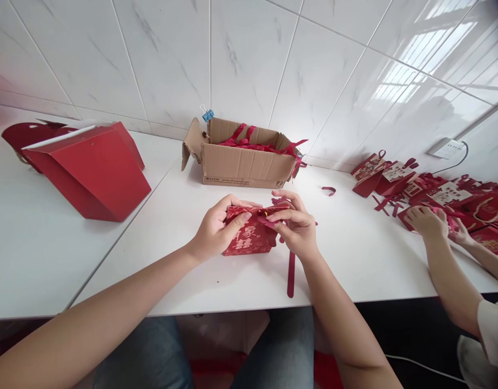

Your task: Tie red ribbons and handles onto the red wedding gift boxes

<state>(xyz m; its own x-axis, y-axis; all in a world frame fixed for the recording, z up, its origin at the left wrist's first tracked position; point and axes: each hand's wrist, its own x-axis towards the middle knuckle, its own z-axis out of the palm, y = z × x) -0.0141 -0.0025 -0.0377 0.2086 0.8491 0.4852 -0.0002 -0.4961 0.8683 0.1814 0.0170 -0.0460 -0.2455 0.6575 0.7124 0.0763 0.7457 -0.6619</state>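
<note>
A small red paper gift box [249,237] printed with gold characters sits at the centre of the white table [152,259], lifted slightly off the surface between both of the person's hands. The left hand [214,229] wraps its 9 o'clock side, thumb laid across the top and fingers curled narrowly around the wall. The right hand [300,229] closes on the top edge at 3 o'clock, thumb and forefinger pinched tight on a folded flap. A flat dark red ribbon strip [290,273] trails from beneath that hand toward 6 o'clock.

The box looks very light and made of thin card: stiff along its creases, easily dented on the flat panels, and a little slick from the printed finish. It is best held at the corners and folded edges, with light pressure.

At 12 o'clock stands an open brown cardboard carton [241,165] full of red ribbons, with a blue binder clip [207,114] on one flap. A large plain red card box [91,167] lies tilted at 10 o'clock. At 3 o'clock a co-worker's hand [425,220] rests on a heap of red printed gift boxes [447,194]. A loose curl of ribbon [329,189] lies at 1 o'clock.
</note>
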